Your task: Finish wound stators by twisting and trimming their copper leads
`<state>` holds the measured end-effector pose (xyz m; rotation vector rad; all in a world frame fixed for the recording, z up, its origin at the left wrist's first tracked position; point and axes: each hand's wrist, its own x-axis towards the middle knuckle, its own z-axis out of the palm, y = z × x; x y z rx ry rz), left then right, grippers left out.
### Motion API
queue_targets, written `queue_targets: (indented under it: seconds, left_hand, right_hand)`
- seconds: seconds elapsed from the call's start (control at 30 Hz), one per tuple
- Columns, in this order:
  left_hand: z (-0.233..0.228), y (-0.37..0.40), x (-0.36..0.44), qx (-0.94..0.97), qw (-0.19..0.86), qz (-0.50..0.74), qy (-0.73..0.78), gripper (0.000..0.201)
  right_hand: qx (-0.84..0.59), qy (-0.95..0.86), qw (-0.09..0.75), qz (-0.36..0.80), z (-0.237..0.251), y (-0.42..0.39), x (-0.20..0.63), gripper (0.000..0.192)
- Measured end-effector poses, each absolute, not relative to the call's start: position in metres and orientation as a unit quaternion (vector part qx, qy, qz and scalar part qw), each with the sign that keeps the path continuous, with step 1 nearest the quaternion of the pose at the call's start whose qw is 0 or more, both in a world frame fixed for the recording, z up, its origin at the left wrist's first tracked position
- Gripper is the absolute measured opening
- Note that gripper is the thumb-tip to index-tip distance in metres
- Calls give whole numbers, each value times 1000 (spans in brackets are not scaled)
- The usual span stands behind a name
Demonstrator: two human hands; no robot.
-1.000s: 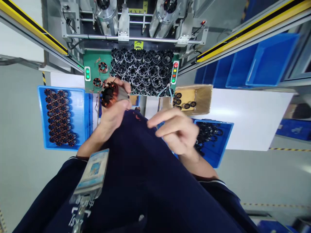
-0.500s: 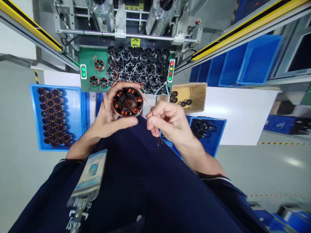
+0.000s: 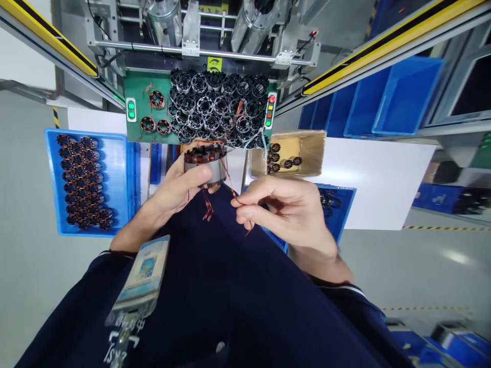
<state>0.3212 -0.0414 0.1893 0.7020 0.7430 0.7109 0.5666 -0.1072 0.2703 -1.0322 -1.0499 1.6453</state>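
My left hand [image 3: 178,184] is wrapped round a motor stator [image 3: 210,171], a grey metal ring with a black slotted top and copper windings. The stator is tilted so that its smooth side faces me. Loose copper wire ends [image 3: 207,207] dangle below it. From its right side a twisted copper wire [image 3: 231,183] runs down to my right hand [image 3: 280,207], which pinches it between thumb and forefinger. Beyond the hands, rows of unwound stators [image 3: 205,106] stand stacked on a green bench top [image 3: 138,87], with a few wound stators [image 3: 156,99] at its left.
A blue tray [image 3: 118,204] of wound stators lies at the left. On the right are a lined carton [image 3: 312,153] and a blue bin [image 3: 345,214] of dark parts. Pale-handled cutters [image 3: 258,137] rest at the bench edge. A machine with metal rods [image 3: 230,53] stands behind.
My left hand has tipped the stator from face-up to side-on and shifted it slightly right. My right hand has moved a little down and right, still pinching the wire.
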Motion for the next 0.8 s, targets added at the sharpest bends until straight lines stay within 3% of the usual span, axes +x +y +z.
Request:
queue_targets:
  seconds: [0.17, 0.27, 0.37, 0.6, 0.8]
  left_hand:
    - [171, -38, 324, 385, 761, 371, 367, 81]
    - [176, -39, 330, 486, 667, 431, 365, 77]
    - [188, -44, 331, 597, 578, 412, 374, 68]
    - [203, -49, 325, 648, 606, 382, 258, 116]
    - [215, -51, 330, 683, 609, 335, 225, 123]
  right_hand:
    - [-423, -474, 416, 650, 241, -109, 563, 10]
    - [-410, -556, 350, 633, 201, -106, 565, 23]
    - [-453, -607, 289, 586, 177, -96, 583, 38]
    - [-413, -486, 366, 678, 236, -60, 618, 55]
    - [-402, -605, 284, 626, 271, -49, 617, 31]
